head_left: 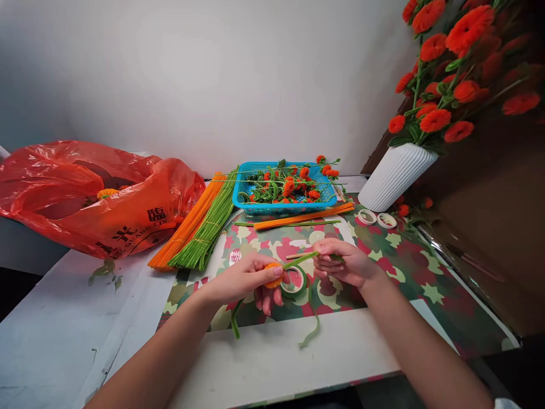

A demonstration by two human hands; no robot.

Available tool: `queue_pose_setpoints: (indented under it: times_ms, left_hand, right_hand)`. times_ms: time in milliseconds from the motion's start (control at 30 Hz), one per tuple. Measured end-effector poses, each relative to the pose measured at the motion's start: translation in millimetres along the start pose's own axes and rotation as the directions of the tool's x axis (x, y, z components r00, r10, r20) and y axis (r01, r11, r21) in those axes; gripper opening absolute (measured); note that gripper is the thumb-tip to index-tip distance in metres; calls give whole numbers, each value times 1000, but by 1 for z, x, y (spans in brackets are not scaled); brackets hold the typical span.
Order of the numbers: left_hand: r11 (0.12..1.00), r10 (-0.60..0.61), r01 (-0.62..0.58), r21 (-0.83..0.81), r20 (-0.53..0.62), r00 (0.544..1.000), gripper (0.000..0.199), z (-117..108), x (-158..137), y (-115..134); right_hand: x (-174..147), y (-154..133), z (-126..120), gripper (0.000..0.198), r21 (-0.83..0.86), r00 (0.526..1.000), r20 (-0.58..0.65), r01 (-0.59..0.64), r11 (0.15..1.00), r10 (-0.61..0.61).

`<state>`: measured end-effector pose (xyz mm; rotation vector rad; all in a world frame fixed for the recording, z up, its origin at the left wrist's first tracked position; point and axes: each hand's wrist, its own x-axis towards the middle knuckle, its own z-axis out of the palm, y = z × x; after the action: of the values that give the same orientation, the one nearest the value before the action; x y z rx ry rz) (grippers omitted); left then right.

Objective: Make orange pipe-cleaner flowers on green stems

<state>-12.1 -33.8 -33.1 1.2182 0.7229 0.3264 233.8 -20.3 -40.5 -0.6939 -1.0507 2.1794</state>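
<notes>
An orange pipe-cleaner flower is pinched between the thumb and fingers of my left hand. From it a green pipe-cleaner stem runs to the right. My right hand is closed on that stem, and a short green end pokes out past its fingers. A roll of green floral tape lies under and between the hands, its loose tail trailing toward the front edge. Another green pipe cleaner sticks out below my left hand.
Behind the hands stands a blue basket of small orange flowers. Bundles of orange and green pipe cleaners lie left of it, beside a red plastic bag. A white vase and tape rolls are at right.
</notes>
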Motion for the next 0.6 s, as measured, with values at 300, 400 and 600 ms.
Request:
queue_pose_setpoints:
  times_ms: [300, 400, 600]
  left_hand:
    - [999, -1, 1, 32, 1, 1000, 36, 1, 0, 1]
    - [999, 0, 0, 38, 8, 1000, 37, 2, 0, 2]
    - [999, -20, 20, 28, 14, 1000, 37, 5, 0, 4]
  right_hand:
    - [-5, -8, -9, 28, 8, 1000, 7, -14, 1000, 14]
    - [-6, -11, -10, 27, 11, 1000, 4, -24, 1000, 24]
    - [-8, -16, -11, 28, 5, 999, -20, -32, 999, 32]
